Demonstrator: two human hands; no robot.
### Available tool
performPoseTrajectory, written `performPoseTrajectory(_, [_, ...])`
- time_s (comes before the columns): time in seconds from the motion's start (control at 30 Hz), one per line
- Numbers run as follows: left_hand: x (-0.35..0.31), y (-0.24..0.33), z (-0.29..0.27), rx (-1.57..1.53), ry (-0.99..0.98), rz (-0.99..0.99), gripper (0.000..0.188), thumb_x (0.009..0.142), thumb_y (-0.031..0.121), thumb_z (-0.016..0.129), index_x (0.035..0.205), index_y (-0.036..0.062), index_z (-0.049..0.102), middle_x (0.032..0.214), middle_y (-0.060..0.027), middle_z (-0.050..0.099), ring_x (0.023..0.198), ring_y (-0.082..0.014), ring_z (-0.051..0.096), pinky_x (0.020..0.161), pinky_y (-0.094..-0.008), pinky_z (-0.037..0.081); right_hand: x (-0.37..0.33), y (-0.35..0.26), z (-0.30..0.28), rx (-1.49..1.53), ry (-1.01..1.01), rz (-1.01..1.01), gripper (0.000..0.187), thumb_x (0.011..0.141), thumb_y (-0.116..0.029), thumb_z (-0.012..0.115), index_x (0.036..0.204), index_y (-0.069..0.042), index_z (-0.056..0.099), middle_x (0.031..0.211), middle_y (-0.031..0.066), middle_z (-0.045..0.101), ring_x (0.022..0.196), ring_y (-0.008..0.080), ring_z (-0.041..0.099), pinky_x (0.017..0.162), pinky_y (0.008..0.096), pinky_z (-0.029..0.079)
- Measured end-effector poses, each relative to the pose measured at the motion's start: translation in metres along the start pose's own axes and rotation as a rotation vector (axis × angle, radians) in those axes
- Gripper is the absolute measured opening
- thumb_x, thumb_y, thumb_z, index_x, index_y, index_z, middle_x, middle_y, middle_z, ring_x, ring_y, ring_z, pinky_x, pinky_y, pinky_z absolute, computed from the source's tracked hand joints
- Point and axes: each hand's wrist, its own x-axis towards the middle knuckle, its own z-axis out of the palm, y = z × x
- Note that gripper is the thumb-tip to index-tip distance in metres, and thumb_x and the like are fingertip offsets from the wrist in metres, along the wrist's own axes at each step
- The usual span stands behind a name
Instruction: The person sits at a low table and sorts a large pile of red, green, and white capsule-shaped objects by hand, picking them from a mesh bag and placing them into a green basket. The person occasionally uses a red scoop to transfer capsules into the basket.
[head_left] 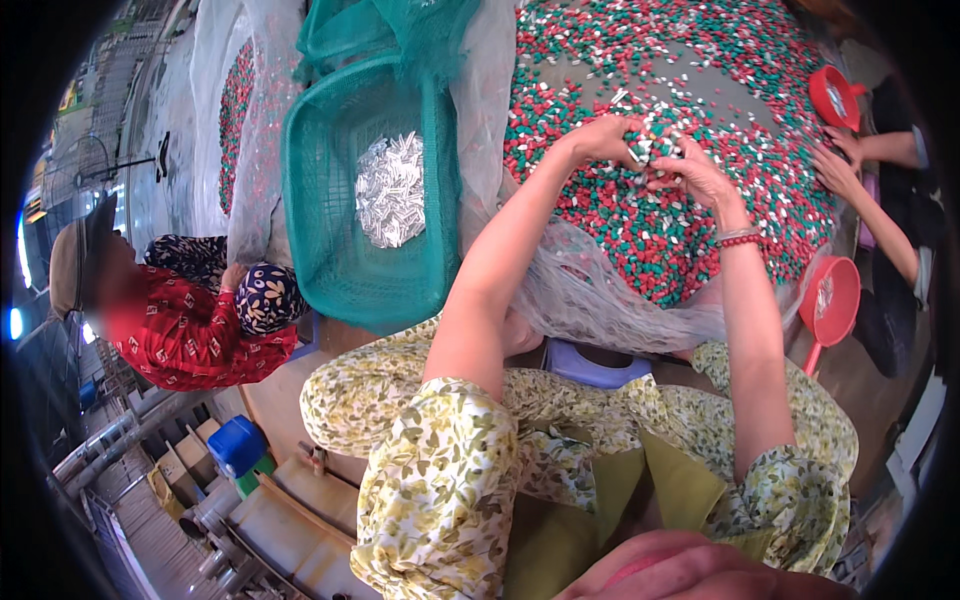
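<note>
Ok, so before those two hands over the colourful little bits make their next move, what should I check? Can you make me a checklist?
1. Hands empty: not ok. The left hand and right hand are cupped around green and white pieces.
2. How many pieces they hold: cannot tell; fingers hide some.
3. Other person's hands out of the way: ok, they are apart, at the pile's right side.
4. Pile all one colour: not ok. Red, green and white are mixed.
5. Green basket upright: ok, with pale sticks inside.
6. Nearer red scoop clear of the right forearm: ok.
</note>
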Motion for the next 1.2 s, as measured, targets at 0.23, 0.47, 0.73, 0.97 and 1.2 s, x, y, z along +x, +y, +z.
performPoseTrajectory(0.23, [-0.012,0.013,0.011,-0.08,-0.003,-0.284,0.06,0.067,-0.014,0.045,0.124,0.0028,0.05,0.093,-0.0139,0.062,0.071,-0.019,0.064,0.06,-0.0323,0.06,-0.029,0.036,-0.02,-0.286,0.201,0.001,0.018,0.078,0.005,0.053,0.094,-0.003,0.058,0.111,0.0048,0.053,0.077,0.0152,0.059,0.058,0.0288,0.059])
performPoseTrajectory(0.47, [-0.017,0.024,0.005,0.004,-0.002,-0.291,0.016,0.072,-0.001,0.064,0.088,-0.0024,0.063,0.087,-0.0098,0.065,0.071,-0.0169,0.065,0.059,-0.0308,0.059,-0.045,0.032,-0.05,-0.904,0.414,-0.014,0.037,0.091,-0.03,0.05,0.098,0.004,0.062,0.068,0.0068,0.057,0.06,0.0156,0.059,0.046,0.0286,0.052])
performPoseTrajectory(0.73, [-0.047,-0.045,0.012,0.502,0.378,-0.333,0.026,0.072,0.005,0.07,0.096,-0.0014,0.063,0.084,-0.0163,0.066,0.083,-0.0263,0.066,0.07,-0.0347,0.054,-0.044,0.016,-0.008,-0.874,0.271,-0.179,0.04,0.092,-0.03,0.045,0.105,0.005,0.059,0.076,0.0146,0.061,0.056,0.02,0.061,0.058,0.0337,0.05])
performPoseTrajectory(0.97, [-0.064,-0.082,0.087,0.652,0.61,-0.143,0.026,0.066,0.006,0.072,0.089,0.0005,0.061,0.08,-0.0193,0.064,0.082,-0.0358,0.062,0.072,-0.0423,0.05,-0.031,0.028,-0.03,-0.589,0.231,-0.29,0.043,0.074,0.007,0.059,0.116,0.002,0.055,0.073,0.0069,0.061,0.059,0.0122,0.06,0.055,0.0248,0.05])
performPoseTrajectory(1.2, [-0.061,-0.072,0.074,0.292,0.609,-0.081,0.018,0.073,0.012,0.067,0.084,0.0006,0.059,0.073,-0.0108,0.064,0.063,-0.0205,0.063,0.062,-0.0326,0.051,-0.038,0.017,-0.069,-0.808,0.113,-0.345,0.051,0.074,0.011,0.047,0.12,-0.008,0.057,0.103,0.0163,0.063,0.101,0.0217,0.059,0.085,0.0315,0.049])
